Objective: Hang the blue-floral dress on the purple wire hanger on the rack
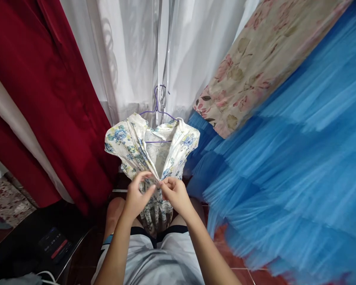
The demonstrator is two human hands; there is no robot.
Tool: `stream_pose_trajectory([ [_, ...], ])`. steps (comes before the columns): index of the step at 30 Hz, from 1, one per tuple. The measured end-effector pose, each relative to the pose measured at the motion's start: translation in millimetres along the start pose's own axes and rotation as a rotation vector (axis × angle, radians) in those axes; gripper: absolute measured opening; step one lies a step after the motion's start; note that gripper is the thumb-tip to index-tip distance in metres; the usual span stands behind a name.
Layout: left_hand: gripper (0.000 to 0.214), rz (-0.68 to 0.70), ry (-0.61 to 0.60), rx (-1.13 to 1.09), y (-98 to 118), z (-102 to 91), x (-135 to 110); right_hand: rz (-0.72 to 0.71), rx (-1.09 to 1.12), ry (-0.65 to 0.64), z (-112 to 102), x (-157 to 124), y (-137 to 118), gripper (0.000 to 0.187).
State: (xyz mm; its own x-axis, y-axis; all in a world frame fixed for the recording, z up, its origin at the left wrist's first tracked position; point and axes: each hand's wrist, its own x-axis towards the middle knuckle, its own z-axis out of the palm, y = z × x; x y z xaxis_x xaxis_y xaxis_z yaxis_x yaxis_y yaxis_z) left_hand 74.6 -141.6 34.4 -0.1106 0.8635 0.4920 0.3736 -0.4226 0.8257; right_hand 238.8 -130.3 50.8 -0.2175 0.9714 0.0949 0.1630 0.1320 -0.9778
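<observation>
A white dress with blue and green flowers (130,144) hangs on a purple wire hanger (157,107) in front of me, its front open at the neck. My left hand (136,196) pinches the left front edge near the waist, fingers closed on the cloth. My right hand (175,194) pinches the right front edge just beside it, fingertips meeting those of the left. The dress's skirt drops between my knees.
A dark red garment (47,99) hangs at the left, white sheer fabric (130,51) behind. A blue tulle skirt (284,170) and a beige floral cloth (264,51) fill the right. A phone (55,243) lies on a dark surface at lower left.
</observation>
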Motion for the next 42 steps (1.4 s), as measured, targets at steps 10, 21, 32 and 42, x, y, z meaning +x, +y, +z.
stream_pose_trajectory([
  [10, 0.018, 0.080, -0.177, 0.107, 5.3, 14.8, 2.3, -0.071, 0.218, -0.068, -30.8, 85.6, -80.2, 0.019],
  [21, 0.012, 0.076, -0.388, 0.363, 4.1, -3.8, 35.0, -0.249, 0.297, 0.071, -21.6, 153.4, -142.6, 0.018],
  [32, 0.020, 0.495, 0.021, 0.399, 86.2, -19.2, 185.4, -0.553, -0.195, 0.261, -25.7, 130.4, -118.2, 0.016],
  [42, 0.019, 0.363, 0.551, 0.119, 41.5, -88.6, 217.8, -0.478, -0.616, 0.330, -20.5, 118.3, -61.9, 0.018],
])
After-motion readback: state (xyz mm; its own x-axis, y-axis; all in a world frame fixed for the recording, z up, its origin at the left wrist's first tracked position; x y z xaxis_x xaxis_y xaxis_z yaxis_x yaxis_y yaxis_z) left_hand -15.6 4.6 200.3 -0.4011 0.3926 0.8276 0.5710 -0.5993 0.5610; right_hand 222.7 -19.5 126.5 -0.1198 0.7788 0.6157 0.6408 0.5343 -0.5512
